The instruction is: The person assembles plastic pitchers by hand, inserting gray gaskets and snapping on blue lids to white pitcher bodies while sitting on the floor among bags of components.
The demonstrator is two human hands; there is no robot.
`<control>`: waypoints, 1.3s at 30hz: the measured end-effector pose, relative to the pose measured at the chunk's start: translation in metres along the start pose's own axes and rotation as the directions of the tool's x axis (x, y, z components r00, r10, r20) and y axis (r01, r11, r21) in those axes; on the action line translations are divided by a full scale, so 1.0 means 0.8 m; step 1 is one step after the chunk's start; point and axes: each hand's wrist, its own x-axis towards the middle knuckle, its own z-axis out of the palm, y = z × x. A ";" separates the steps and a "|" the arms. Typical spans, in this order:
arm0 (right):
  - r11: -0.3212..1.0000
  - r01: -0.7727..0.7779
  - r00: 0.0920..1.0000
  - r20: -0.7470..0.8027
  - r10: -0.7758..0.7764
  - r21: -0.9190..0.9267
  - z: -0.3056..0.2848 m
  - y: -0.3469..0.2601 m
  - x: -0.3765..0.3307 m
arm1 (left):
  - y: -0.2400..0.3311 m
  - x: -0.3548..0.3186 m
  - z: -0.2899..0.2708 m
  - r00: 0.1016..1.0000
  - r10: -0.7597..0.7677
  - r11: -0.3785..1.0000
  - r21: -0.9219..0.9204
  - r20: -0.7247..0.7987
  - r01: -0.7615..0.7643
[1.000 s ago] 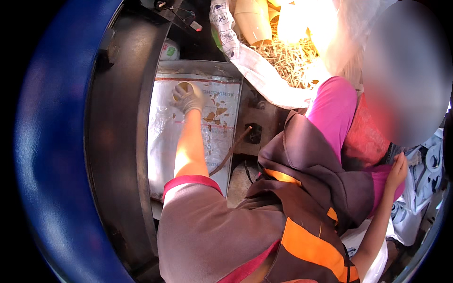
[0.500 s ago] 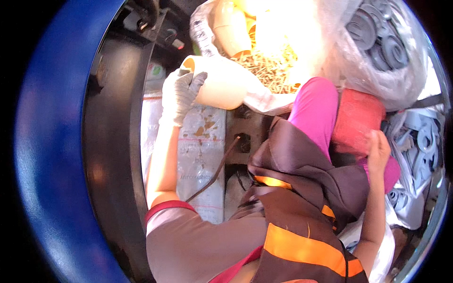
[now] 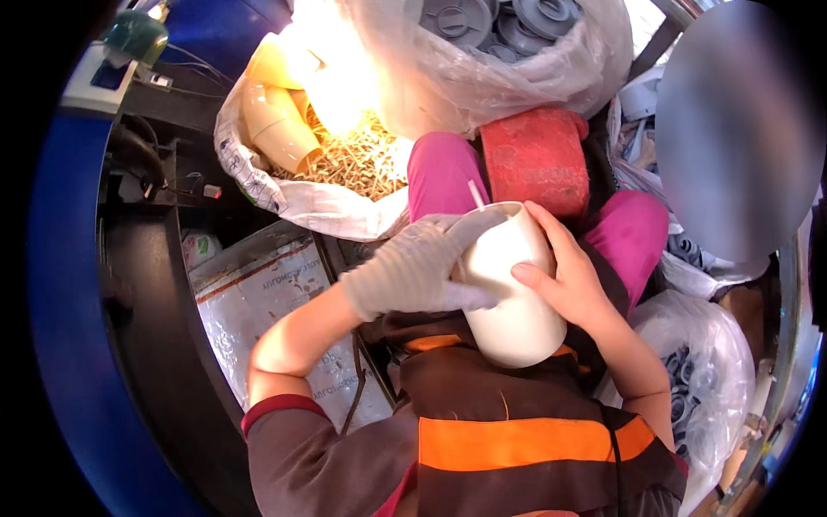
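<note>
A cream plastic pipe fitting (image 3: 514, 323), a rounded tube with a rim at its upper end, lies tilted over my lap. My left hand (image 3: 422, 263), in a grey-white knit glove, wraps its left side. Bare, my right hand (image 3: 568, 276) grips the right side, thumb across the front and fingers over the rim. A thin pale stub (image 3: 476, 195) sticks up behind the gloved fingers; whether it belongs to the fitting I cannot tell. Beyond the hands, a worn red block-like piece (image 3: 536, 164) stands between my knees.
Ahead on the left, a white sack (image 3: 323, 211) holds cream curved fittings (image 3: 277, 129) and many small tan pieces (image 3: 366, 159) under glaring light. Clear bags (image 3: 551, 73) of grey plastic parts stand ahead and right. A blurred grey oval (image 3: 741, 129) covers the upper right.
My left hand has brought the fitting from beside the sack to my lap. My right hand has left the red piece and taken hold of the fitting. The view has turned.
</note>
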 end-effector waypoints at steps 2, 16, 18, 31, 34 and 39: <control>0.999 0.013 1.000 -0.017 -0.013 0.037 -0.007 0.006 -0.012 | -0.024 0.020 0.032 0.964 0.112 0.977 0.204 -0.243 -0.062; 0.749 0.452 0.885 -0.138 -0.445 0.483 -0.010 0.042 -0.017 | -0.069 0.072 0.038 0.848 -0.267 0.278 -0.879 -0.458 -0.387; 0.786 0.454 0.888 -0.143 -0.437 0.419 -0.006 0.025 -0.012 | -0.059 0.074 0.035 0.736 -0.314 0.548 -0.747 -0.600 -0.375; 0.970 -0.081 0.916 0.400 -0.017 0.227 -0.078 0.034 0.038 | 0.016 0.091 0.067 0.924 -0.019 0.713 -0.653 -0.383 -0.256; 0.999 -0.016 0.839 0.543 -0.011 0.044 -0.087 0.019 0.044 | 0.007 0.092 0.060 0.970 -0.096 0.207 -0.957 -0.224 -0.201; 0.989 0.129 0.830 0.538 -0.145 0.067 -0.083 0.005 0.038 | 0.024 0.068 0.040 0.945 -0.264 0.081 -0.981 -0.192 -0.176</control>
